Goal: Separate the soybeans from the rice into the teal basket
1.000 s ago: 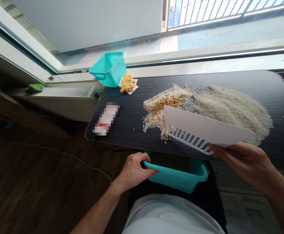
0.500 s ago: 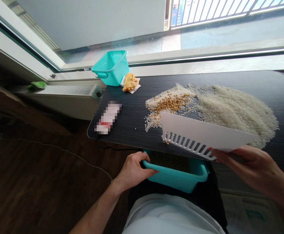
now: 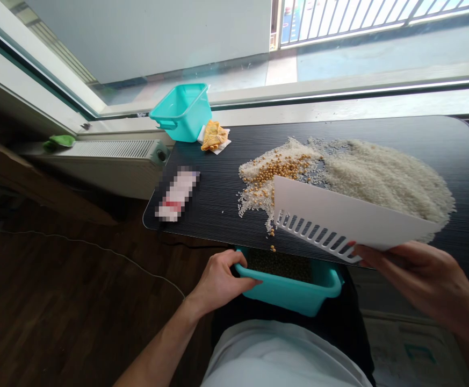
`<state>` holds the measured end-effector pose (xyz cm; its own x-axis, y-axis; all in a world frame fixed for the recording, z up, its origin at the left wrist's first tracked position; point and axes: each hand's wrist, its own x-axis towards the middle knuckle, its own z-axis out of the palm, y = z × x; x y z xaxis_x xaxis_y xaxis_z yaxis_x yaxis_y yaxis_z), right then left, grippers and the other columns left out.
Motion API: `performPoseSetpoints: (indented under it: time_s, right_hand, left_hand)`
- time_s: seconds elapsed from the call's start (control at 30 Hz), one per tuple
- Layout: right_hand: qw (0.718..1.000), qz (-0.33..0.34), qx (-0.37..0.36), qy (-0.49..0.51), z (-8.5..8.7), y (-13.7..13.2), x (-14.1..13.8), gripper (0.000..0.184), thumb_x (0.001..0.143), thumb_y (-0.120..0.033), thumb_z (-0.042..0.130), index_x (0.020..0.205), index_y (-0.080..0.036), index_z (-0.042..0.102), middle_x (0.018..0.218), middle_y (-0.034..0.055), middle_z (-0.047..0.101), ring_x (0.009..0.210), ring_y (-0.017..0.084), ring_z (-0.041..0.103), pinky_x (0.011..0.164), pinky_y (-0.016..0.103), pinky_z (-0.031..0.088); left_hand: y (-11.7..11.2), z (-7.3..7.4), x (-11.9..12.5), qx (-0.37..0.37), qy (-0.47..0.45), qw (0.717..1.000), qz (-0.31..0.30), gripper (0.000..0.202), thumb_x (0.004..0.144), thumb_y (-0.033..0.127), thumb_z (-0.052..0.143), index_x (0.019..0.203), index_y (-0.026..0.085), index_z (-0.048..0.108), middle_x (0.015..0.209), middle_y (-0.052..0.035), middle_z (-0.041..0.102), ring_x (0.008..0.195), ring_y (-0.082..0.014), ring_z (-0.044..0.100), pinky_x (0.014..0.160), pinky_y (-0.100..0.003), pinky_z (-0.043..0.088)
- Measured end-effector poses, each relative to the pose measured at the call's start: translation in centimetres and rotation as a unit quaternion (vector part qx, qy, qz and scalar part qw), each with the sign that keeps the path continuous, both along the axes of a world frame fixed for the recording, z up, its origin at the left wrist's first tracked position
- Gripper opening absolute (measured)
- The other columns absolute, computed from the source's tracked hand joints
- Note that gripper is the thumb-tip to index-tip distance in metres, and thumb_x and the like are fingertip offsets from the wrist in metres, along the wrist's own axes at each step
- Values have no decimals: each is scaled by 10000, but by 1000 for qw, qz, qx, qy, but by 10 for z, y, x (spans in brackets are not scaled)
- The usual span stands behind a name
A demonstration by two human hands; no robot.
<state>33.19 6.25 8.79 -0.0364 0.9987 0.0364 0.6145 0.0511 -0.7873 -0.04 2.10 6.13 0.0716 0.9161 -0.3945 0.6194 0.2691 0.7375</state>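
My left hand (image 3: 223, 279) grips the left rim of a turquoise plastic bin (image 3: 286, 293), which is below the table's front edge and holds many small dark grains or beans. My right hand (image 3: 415, 279) is closed on a white slotted plastic sheet (image 3: 351, 215), tilted over the front of the table. Left of and behind the sheet lie yellow beans (image 3: 280, 167), mixed with white rice. Two or so stray beans (image 3: 273, 248) rest near the table edge, just above the bin. A large heap of white rice (image 3: 391, 172) spreads behind the sheet, which hides part of it.
On the dark table (image 3: 214, 215) a second turquoise bin (image 3: 184, 115) stands at the back left. Beside it lies a crumpled yellow cloth (image 3: 214, 135) on white paper. A blurred pale item (image 3: 179, 193) is at the left. A radiator (image 3: 115, 153) and window border the table.
My right hand has moved the slotted sheet slightly right and up, uncovering stray beans near the table edge. My left hand keeps its hold on the bin.
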Motion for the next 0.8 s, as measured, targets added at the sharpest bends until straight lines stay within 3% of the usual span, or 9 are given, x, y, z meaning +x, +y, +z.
performPoseSetpoints:
  time_s: [0.23, 0.37, 0.6, 0.8]
  right_hand:
    - [995, 80, 48, 15, 11, 5, -13, 427, 794, -677, 745, 687, -281, 861, 617, 37, 801, 489, 217, 734, 447, 255, 585]
    - [996, 72, 44, 2, 12, 1, -8, 501, 791, -744, 717, 628, -287, 840, 622, 43, 804, 475, 218, 734, 429, 253, 584]
    - [995, 102, 22, 4, 5, -11, 2, 530, 815, -780, 676, 704, -298, 867, 662, 52, 820, 511, 220, 749, 476, 260, 609]
    - [996, 88, -14, 11, 6, -7, -8, 625, 794, -840, 640, 715, -261, 862, 646, 74, 807, 542, 233, 741, 518, 291, 614]
  left_hand:
    - [-1, -1, -1, -4, -8, 1000, 4, 253, 657, 281, 833, 642, 186, 600, 674, 62, 522, 669, -113, 481, 632, -254, 328]
    - [-1, -2, -1, -6, -9, 1000, 8, 252, 649, 276, 841, 643, 186, 605, 672, 64, 520, 663, -111, 476, 624, -255, 320]
    - [-2, -3, -2, 2, -14, 1000, 9, 252, 649, 278, 844, 641, 186, 609, 674, 63, 524, 672, -113, 482, 635, -254, 331]
    - [-2, -2, -2, 1, -12, 1000, 14, 251, 642, 278, 849, 649, 184, 616, 674, 64, 516, 665, -109, 472, 628, -253, 323]
